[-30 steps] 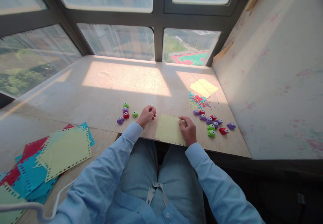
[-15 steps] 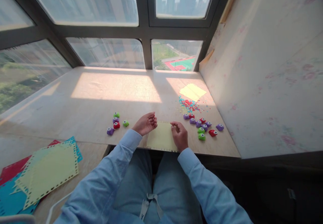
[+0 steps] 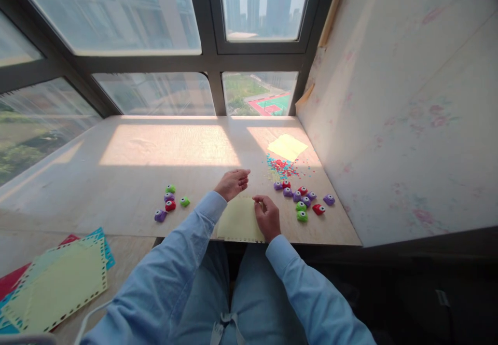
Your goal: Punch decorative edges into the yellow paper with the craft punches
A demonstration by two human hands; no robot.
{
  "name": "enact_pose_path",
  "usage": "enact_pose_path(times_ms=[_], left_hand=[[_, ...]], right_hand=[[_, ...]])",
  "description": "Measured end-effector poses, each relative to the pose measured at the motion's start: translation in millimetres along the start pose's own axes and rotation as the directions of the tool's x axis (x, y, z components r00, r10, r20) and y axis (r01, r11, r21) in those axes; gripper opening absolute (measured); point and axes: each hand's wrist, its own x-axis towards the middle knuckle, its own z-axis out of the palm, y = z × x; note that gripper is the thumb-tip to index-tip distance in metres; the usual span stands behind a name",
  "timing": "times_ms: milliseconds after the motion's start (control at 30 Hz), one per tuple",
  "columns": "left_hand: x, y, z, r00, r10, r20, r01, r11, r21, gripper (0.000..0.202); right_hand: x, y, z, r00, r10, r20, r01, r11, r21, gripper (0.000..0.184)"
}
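Note:
A pale yellow paper sheet [image 3: 237, 220] with punched edges lies at the near edge of the wooden table [image 3: 128, 179]. My right hand [image 3: 267, 217] rests on the sheet's right side with its fingers curled and pinched at the paper's edge. My left hand [image 3: 232, 182] hovers just beyond the sheet's far left corner, fingers stretched forward and holding nothing. A cluster of small purple, green and red craft punches [image 3: 301, 199] sits to the right of my right hand. A smaller group of punches [image 3: 169, 203] lies to the left of my left hand.
Coloured paper bits [image 3: 280, 167] and another yellow sheet [image 3: 287, 147] lie further back on the right, near the slanted board [image 3: 389, 101]. A stack of punched yellow, blue and red sheets [image 3: 54, 283] lies at the lower left. Windows run along the table's far side.
My left hand has opened from a loose fist and reached forward past the sheet's corner. My right hand stays on the sheet. The camera has tilted upward.

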Motion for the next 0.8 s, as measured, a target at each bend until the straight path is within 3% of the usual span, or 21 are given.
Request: enact_pose_path(times_ms=[133, 200, 233, 333, 400, 467, 567, 800], left_hand=[[21.9, 1.8, 45.3, 0.995, 0.075, 0.069, -0.083, 0.988, 0.13, 0.018], [33.9, 0.2, 65.5, 0.97, 0.192, 0.151, -0.242, 0.832, 0.499, 0.013], [39.5, -0.7, 73.8, 0.966, 0.196, 0.17, -0.258, 0.794, 0.55, 0.021], [52.5, -1.1, 88.4, 0.96, 0.201, 0.196, -0.28, 0.707, 0.649, 0.04], [56.9, 1.8, 88.4, 0.955, 0.209, 0.212, -0.298, 0.648, 0.701, 0.042], [58.5, 7.8, 79.9, 0.946, 0.232, 0.225, -0.32, 0.578, 0.751, 0.036], [57.8, 20.8, 50.9, 0.93, 0.304, 0.205, -0.331, 0.456, 0.826, 0.027], [36.5, 43.9, -57.4, 0.9, 0.407, 0.156, -0.226, 0.13, 0.965, 0.029]], right_hand=[[0.9, 0.4, 0.9, 1.0, -0.029, -0.011, 0.029, 1.0, -0.011, 0.018], [1.6, 0.8, 1.4, 0.998, -0.054, -0.012, 0.054, 0.998, -0.019, 0.019], [2.0, 1.0, 1.6, 0.998, -0.067, -0.013, 0.067, 0.997, -0.023, 0.019], [2.7, 1.7, 2.4, 0.996, -0.093, -0.009, 0.092, 0.995, -0.036, 0.02], [2.8, 2.2, 2.8, 0.995, -0.099, -0.009, 0.099, 0.995, -0.034, 0.021], [2.5, 2.7, 3.1, 0.995, -0.095, -0.015, 0.095, 0.995, -0.025, 0.021], [1.7, 2.9, 2.7, 0.997, -0.071, -0.024, 0.071, 0.997, 0.0, 0.021], [-0.1, 2.5, 0.8, 0.999, -0.014, -0.044, 0.017, 0.998, 0.055, 0.018]])
